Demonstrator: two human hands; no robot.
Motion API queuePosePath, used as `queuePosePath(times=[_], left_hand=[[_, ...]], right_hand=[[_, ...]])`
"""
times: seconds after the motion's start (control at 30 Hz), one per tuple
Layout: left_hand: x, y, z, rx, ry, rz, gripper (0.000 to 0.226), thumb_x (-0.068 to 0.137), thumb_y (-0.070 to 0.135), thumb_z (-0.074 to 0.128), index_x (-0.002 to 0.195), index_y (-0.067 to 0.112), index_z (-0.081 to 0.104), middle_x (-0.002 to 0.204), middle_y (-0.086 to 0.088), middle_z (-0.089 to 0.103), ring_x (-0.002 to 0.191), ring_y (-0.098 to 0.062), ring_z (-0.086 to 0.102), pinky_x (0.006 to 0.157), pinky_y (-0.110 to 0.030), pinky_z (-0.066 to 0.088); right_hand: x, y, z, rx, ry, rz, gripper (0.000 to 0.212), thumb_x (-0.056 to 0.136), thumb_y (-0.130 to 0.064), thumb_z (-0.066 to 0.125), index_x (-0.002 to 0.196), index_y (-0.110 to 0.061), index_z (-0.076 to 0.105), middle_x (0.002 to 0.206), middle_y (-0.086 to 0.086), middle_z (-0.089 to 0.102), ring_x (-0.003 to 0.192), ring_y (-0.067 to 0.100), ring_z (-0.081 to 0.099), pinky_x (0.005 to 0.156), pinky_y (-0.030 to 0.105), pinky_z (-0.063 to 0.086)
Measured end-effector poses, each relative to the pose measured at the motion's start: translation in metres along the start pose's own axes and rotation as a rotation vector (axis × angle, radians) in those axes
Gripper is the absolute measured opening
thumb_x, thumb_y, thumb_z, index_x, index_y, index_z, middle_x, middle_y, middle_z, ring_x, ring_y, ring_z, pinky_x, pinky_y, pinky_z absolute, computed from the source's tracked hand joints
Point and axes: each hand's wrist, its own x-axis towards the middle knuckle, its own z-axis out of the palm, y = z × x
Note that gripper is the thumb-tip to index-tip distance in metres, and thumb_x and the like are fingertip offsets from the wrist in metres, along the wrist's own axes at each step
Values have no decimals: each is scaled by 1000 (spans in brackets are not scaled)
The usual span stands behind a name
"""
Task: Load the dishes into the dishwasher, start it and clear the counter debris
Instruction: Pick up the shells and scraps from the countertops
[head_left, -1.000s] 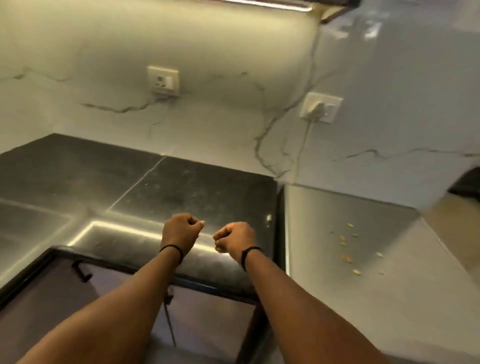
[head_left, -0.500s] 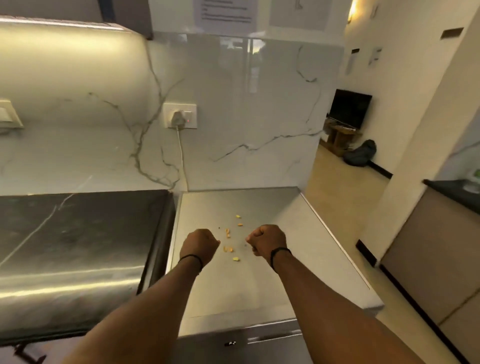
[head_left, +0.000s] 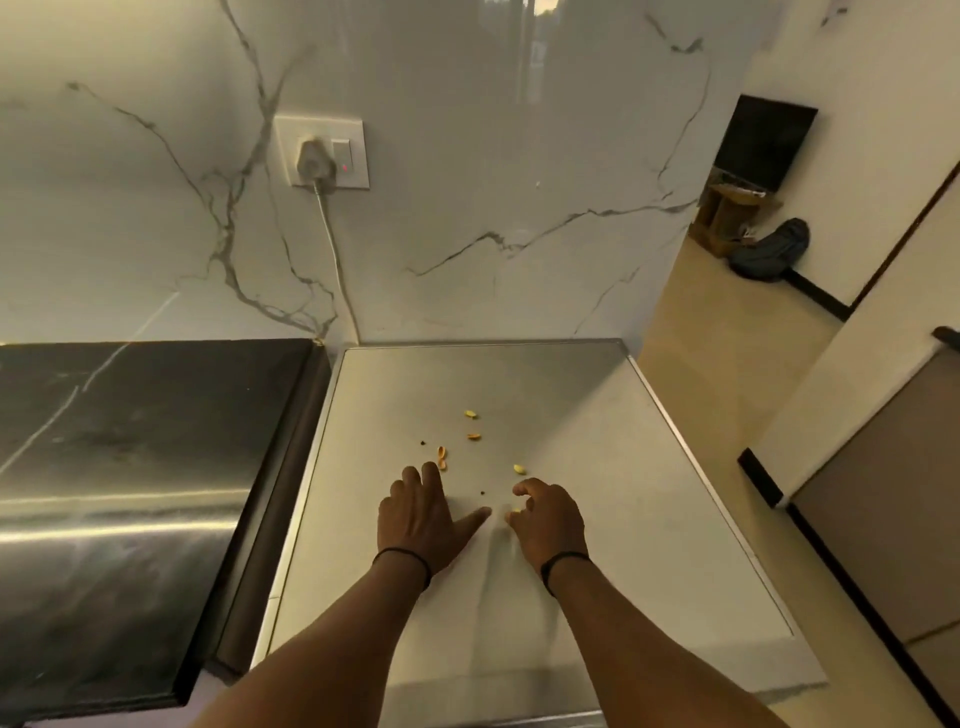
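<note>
wall socket (head_left: 322, 151) w/ plug, TV (head_left: 763, 140), backpack (head_left: 774, 250)

We see a dim, warm-lit kitchen. Glare streaks the dark worktop (head_left: 119, 525) and glossy wall (head_left: 519, 156). Soft shadows fall under both arms. Straight lines bow near the edges.

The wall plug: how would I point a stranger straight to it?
Start at the steel top where yellow crumbs lie, and look up the marble wall behind its back left corner. There sits a white socket plate with a grey plug in it. A small red light glows beside the plug, and its pale cord runs down to the counter.
</note>
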Motion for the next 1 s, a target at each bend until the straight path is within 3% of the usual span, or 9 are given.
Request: queuePosePath(times=[0.13,0.23,0.37,0.53,0.6,0.7,0.9,1.0], left_hand=[[23,3,24,77,59,93,82,78,83,32,127,18,40,107,-5,47,89,-23,50,75,-35,47],[25,1,35,79,46,87,58,90,66,33,121,19,47,104,-4,51,86,-24,52,70,-34,45],[37,0,31,99,31,70,43,97,52,32,104,19,58,99,-3,58,84,-24,57,67,-33,45],[49,3,35,98,19,37,42,100,43,31,91,16,61,91,-4,62,79,-26,61,64,-31,45],[51,2,37,88,20,2,42,99,42,31,91,16,63,88,-4,64,77,-27,62,65,-32,50],[57,1,35,61,19,-43,41,99,43,31,91,18,62,85,-2,63,74,-25,62,65,-33,52],[56,6,40,87,36,-93,41,99,43,31,86,19,62,86,-1,62,73,-23,60,60,-30,45],[60,5,38,94,59,-102,41,99,42,32,84,19,62,85,-1,62,73,-23,60,60,-30,45]], right_hand=[[29,9,8,-75,25,-109,8,87,-25,66,92,-20,64,93,-4,51,81,11,50,64,5,32],[35,23,17,-77,21,-137,13,89,-23,63,80,-17,57,86,-6,49,76,10,46,66,3,31],[43,21,26,-27,172,-150,12,97,-21,52,93,-10,55,95,-1,56,89,20,56,69,16,30],[74,19,36,-191,252,-187,16,91,-7,54,107,-6,56,91,10,62,82,30,61,61,28,40],[78,19,42,-320,229,-200,14,84,-9,63,96,-7,56,78,10,59,66,29,59,50,26,35],[84,17,46,-438,251,-262,27,82,-29,71,87,-8,55,67,8,53,52,24,53,45,23,27],[83,27,45,-338,289,-439,41,98,-50,35,80,-15,48,60,-2,49,46,14,47,39,22,32],[86,28,45,-248,235,-572,28,99,-43,36,90,-17,40,61,-2,52,47,14,49,40,22,37]])
